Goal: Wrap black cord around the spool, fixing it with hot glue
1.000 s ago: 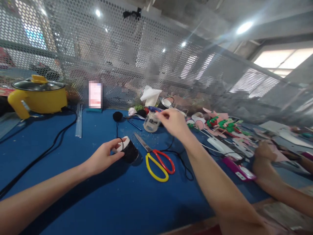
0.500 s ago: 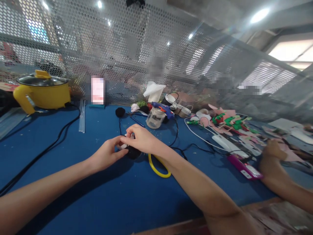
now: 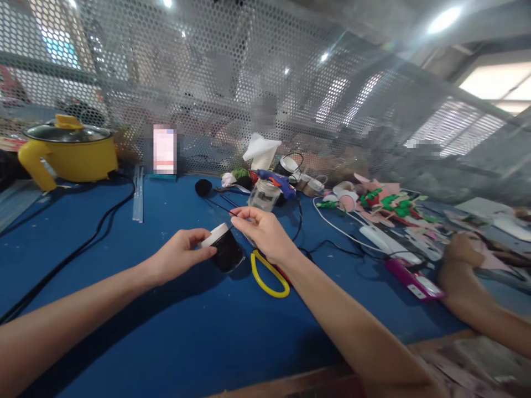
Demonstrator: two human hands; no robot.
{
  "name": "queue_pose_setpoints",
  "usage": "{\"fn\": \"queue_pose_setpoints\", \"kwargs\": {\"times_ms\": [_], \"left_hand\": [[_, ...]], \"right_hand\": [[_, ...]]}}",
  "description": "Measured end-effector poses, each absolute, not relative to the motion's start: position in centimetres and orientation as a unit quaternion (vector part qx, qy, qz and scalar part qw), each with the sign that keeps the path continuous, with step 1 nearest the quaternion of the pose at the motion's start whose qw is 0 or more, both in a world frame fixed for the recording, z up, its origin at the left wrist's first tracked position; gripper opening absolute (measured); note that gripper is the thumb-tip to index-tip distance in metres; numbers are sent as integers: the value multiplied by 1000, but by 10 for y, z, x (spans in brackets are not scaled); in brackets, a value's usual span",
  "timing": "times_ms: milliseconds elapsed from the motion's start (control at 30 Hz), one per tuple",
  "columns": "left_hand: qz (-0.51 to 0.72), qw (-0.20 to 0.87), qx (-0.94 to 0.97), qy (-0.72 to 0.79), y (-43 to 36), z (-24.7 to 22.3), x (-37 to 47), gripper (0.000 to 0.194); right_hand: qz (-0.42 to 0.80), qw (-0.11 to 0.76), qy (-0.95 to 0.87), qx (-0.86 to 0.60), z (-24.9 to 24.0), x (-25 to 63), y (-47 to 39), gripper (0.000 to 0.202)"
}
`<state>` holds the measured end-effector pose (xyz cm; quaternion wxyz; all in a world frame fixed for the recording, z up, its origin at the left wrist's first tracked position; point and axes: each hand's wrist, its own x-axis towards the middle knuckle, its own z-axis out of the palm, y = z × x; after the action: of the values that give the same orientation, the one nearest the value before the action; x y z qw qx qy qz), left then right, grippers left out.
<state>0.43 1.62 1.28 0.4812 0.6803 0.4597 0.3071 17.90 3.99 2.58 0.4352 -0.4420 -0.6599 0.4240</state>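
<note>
My left hand (image 3: 185, 251) grips a small cup (image 3: 227, 250) by its white rim, with fingers and thumb on its left side. The cup is wrapped in black and leans over the blue table (image 3: 166, 342). My right hand (image 3: 261, 229) pinches a black yarn strand (image 3: 222, 208) just above and to the right of the cup. That strand runs back to a black yarn ball (image 3: 203, 188). A yellow scissors handle (image 3: 269, 279) lies under my right wrist.
Behind my hands stand a clear jar (image 3: 264, 194) and a blue glue gun (image 3: 276, 181). A yellow pot (image 3: 70, 155) is at left, a lit phone (image 3: 165, 149) at the back. At right, a purple device (image 3: 415, 281) lies beside another person's arm (image 3: 477, 298).
My right hand has moved away from the cup to the right, drawing the yarn strand taut. The cup's white rim and black side now show, with my left hand still on it.
</note>
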Motion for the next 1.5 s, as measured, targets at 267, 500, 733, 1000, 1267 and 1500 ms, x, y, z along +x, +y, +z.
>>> {"fn": "queue_pose_setpoints", "kwargs": {"times_ms": [267,500,733,1000,1267,1500], "left_hand": [[299,532,661,437,14,16,5,19],[295,559,652,418,13,17,5,17],[303,570,646,408,12,16,4,14],[318,577,647,383,11,16,2,14],[311,564,666,377,11,16,2,13],[275,480,715,428,8,16,7,20]], "right_hand": [[450,465,-617,-448,13,186,38,19],[466,462,-607,-448,5,187,38,23],[487,446,-595,-459,4,184,33,22],[440,432,-628,-475,-4,179,29,23],[341,431,-659,-513,-6,171,19,23],[188,437,-734,-484,-12,163,16,14]]}}
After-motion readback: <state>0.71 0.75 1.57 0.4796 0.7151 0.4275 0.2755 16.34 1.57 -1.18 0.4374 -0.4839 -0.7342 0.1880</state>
